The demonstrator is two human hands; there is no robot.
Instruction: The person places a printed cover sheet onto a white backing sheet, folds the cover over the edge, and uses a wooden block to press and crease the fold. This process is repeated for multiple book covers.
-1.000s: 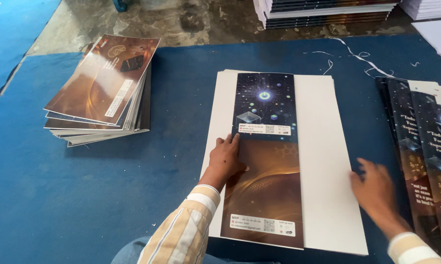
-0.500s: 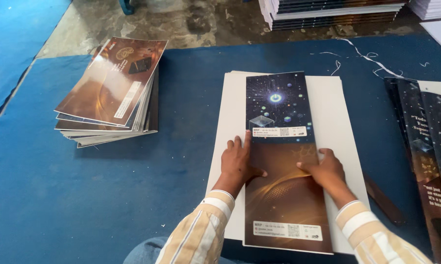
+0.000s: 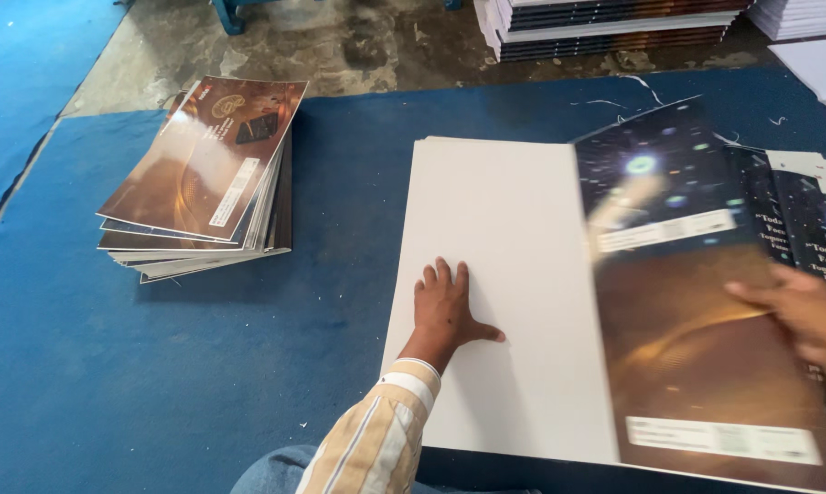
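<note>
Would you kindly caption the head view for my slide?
Left hand flat on white sheets; right hand grips a dark printed cover on blue mat.

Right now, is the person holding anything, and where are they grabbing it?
The right hand grips the glossy printed cover sheet at its right edge. The left hand holds nothing; it presses flat on the white sheet.

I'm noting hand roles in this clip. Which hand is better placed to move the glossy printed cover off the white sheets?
Probably the right hand: it lies on the glossy brown-and-starry printed cover. The left hand is pressed flat on the white paper stack, apart from the cover.
</note>
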